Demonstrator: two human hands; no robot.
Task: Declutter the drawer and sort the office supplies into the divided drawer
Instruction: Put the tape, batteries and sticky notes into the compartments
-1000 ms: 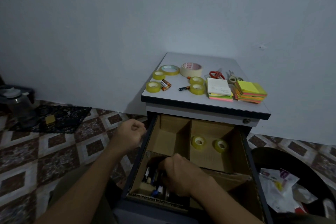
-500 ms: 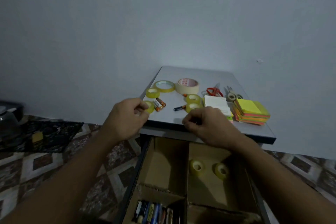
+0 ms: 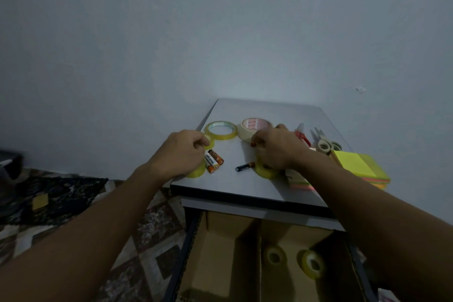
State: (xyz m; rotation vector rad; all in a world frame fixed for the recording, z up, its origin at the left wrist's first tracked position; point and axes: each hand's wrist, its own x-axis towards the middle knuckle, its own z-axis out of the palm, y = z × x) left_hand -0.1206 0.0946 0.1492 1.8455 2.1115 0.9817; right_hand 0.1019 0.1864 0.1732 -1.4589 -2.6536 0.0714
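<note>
- Left hand [image 3: 182,152] was at the bench's [image 3: 269,110] left edge, fingers curled against a small yellow tape roll [image 3: 210,142]. A firm grip could not be confirmed.
- Right hand [image 3: 277,148] had its fingers curled over a second tape roll [image 3: 266,172], with something orange at the fingertips. Whether it held anything could not be told.
- Divided drawer [image 3: 232,247] stood open below the bench, with two stored tape rolls [image 3: 274,256] in its right rear compartment.
- Risk: paired batteries [image 3: 213,160] lay just beside the left hand and a single battery [image 3: 245,167] lay between the hands. A brushing wrist could roll them off the front edge into the wrong compartment.
- Risk: a shallow pinch near the left edge could drop the roll to the floor.
</note>
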